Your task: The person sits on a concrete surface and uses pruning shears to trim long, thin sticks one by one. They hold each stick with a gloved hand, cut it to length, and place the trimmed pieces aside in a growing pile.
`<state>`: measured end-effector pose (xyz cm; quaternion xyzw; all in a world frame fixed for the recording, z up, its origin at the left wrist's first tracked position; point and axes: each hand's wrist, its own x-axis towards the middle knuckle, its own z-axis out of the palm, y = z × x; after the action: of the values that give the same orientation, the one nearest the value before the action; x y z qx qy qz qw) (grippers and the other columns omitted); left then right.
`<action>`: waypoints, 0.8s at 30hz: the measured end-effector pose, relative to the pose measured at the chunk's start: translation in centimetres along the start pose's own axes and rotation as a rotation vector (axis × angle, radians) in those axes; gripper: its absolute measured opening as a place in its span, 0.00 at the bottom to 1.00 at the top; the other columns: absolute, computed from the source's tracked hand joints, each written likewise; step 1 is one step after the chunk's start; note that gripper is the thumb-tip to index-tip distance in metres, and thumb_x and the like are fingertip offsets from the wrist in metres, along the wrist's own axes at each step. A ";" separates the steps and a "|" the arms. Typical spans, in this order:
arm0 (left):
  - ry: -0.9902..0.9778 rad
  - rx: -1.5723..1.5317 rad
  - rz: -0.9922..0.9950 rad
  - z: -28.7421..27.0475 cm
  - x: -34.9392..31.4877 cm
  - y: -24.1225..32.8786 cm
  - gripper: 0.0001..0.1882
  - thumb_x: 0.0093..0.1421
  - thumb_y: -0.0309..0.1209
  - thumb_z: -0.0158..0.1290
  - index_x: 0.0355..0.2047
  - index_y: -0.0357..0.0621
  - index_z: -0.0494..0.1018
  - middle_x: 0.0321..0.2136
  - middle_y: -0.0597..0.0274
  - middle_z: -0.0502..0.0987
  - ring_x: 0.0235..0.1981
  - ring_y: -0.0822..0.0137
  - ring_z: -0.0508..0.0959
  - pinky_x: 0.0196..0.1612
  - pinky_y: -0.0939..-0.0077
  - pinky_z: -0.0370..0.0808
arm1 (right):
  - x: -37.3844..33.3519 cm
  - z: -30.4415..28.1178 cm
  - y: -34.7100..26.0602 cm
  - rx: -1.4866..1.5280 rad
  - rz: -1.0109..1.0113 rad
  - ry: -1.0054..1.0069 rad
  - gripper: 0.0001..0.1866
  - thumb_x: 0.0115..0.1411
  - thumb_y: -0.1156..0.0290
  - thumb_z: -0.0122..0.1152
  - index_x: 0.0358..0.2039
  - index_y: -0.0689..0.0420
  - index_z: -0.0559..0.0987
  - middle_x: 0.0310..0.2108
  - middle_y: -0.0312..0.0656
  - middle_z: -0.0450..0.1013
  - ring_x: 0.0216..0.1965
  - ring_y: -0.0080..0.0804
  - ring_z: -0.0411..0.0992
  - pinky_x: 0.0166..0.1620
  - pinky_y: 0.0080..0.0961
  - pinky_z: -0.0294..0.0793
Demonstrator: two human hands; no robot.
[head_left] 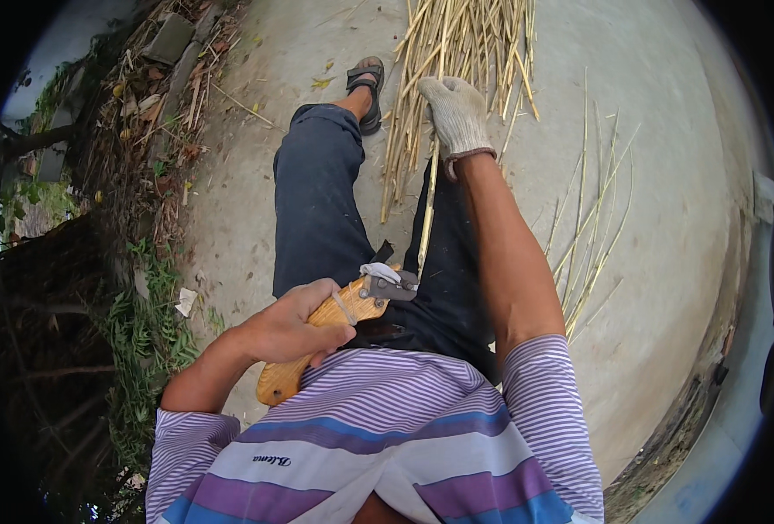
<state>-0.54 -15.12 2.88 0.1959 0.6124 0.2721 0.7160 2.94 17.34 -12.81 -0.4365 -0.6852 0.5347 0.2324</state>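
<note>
Head view: a stalk [427, 223] and its relation to the cutter [327, 314]. The cutter lies aslant, its wooden handle [280, 377] down and to the left, its metal end [395, 286] up and to the right. The left hand [295, 323], bare, grips the handle, thumb and fingers wrapped around it. The stalk lies beyond the metal end, its long axis running away from the wearer with a slight lean to the right, at an angle to the cutter's own. Its near end meets the metal end; whether it sits within the metal parts or merely against them cannot be told. The right hand [457, 113], in a pale glove [467, 131], is folded around the stalk well beyond the cutter, so the left hand is the nearer to that end. The critical relation, as judged, is the alignment of near end and metal end. A bundle [474, 44] lies beyond the cutter, partly hidden by the glove; loose stalks [592, 218] fan out to the cutter's right.
</note>
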 end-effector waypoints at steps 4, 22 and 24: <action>-0.003 0.015 -0.019 -0.2 -0.3 -0.1 0.14 0.64 0.30 0.58 0.40 0.37 0.65 0.22 0.66 0.73 0.18 0.77 0.74 0.22 0.80 0.70 | 1.0 0.8 0.9 -0.086 -0.040 0.012 0.25 0.56 0.51 0.52 0.28 0.63 0.82 0.26 0.58 0.77 0.33 0.56 0.77 0.40 0.45 0.74; 0.015 -0.025 -0.025 -0.6 0.6 -0.5 0.13 0.64 0.29 0.58 0.41 0.37 0.66 0.23 0.65 0.73 0.19 0.77 0.74 0.23 0.79 0.72 | 0.3 2.0 0.4 -0.219 -0.005 -0.005 0.22 0.57 0.55 0.53 0.32 0.63 0.83 0.31 0.62 0.77 0.36 0.58 0.78 0.41 0.47 0.75; 0.064 -0.030 -0.027 -0.6 0.7 -0.5 0.13 0.63 0.28 0.59 0.40 0.37 0.66 0.23 0.65 0.73 0.19 0.77 0.74 0.23 0.79 0.72 | -0.1 2.4 0.2 -0.192 0.011 0.002 0.22 0.58 0.55 0.53 0.32 0.63 0.83 0.31 0.61 0.77 0.37 0.58 0.78 0.41 0.46 0.75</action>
<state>-0.99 -15.10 1.88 0.1681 0.6333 0.2776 0.7026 1.20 15.99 -13.74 -0.4612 -0.7308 0.4672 0.1871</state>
